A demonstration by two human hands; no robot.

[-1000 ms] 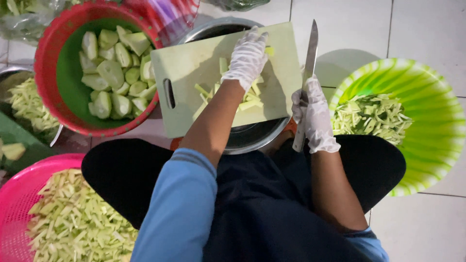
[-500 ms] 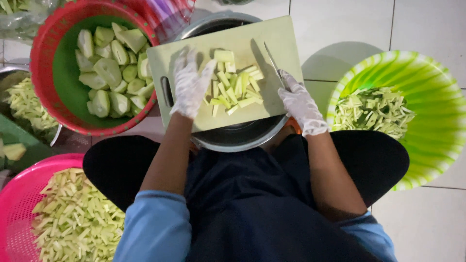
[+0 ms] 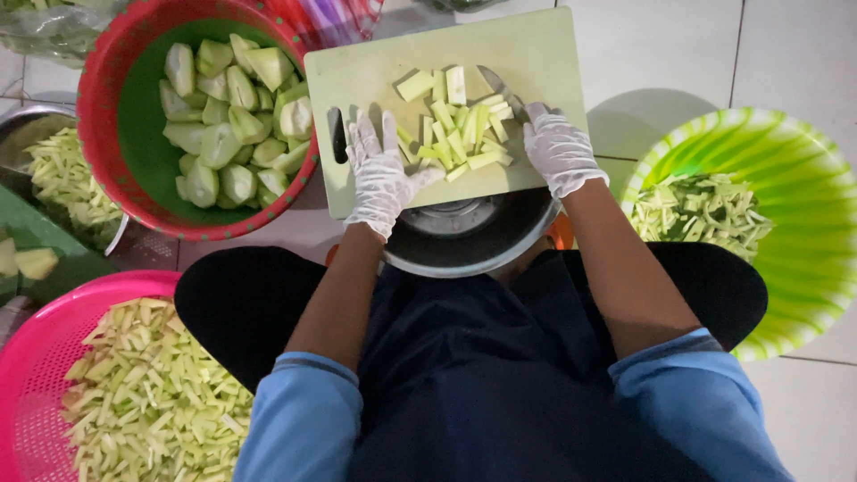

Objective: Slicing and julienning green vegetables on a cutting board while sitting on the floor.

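My left hand (image 3: 382,174), gloved, lies flat and open on the pale green cutting board (image 3: 527,54), fingers spread, its thumb touching the pile of cut green fruit strips (image 3: 455,129) and holding nothing; my right hand (image 3: 561,152), also gloved, is closed around the handle of a knife (image 3: 498,87) whose blade runs up along the far side of the pile. The board rests across a metal bowl (image 3: 473,245) in front of my lap. Judging by the piles, a good deal is cut already and plenty remains: the red basin (image 3: 103,107) beside the board holds many peeled whole pieces (image 3: 223,116) not yet sliced. A pink basket (image 3: 36,357) at my left knee is heaped with strips, a green striped basket (image 3: 803,223) on my right holds a smaller heap, and a metal pan (image 3: 18,134) at far left carries more
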